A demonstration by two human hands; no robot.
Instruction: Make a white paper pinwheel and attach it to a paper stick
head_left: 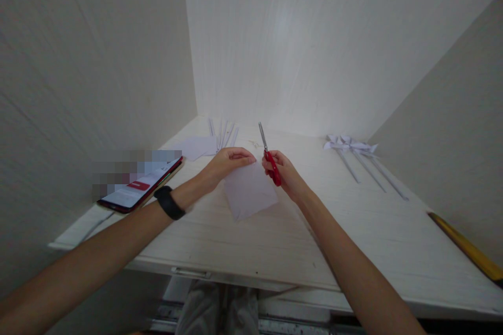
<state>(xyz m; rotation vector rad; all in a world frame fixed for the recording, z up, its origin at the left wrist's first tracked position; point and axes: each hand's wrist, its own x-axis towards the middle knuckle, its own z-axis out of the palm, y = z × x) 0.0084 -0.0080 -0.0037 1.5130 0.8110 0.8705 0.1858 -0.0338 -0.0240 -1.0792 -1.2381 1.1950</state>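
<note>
A square sheet of white paper (251, 193) hangs from my left hand (234, 159), whose thumb and fingers pinch its top corner. Close by, my right hand (285, 171) grips a pair of scissors (272, 165) by the red handles. The metal blades point up and away from me, a little to the left, and look closed. They stand beside the sheet's top corner, apart from the paper. My right fingertips are near that corner too; whether they touch it I cannot tell.
White paper sheets (198, 145) and several thin paper sticks (225, 133) lie at the back left. Paper pinwheels on sticks (349, 147) rest at the back right. A phone (141, 180) lies at the left. Walls enclose the white table (353, 230) at back and sides.
</note>
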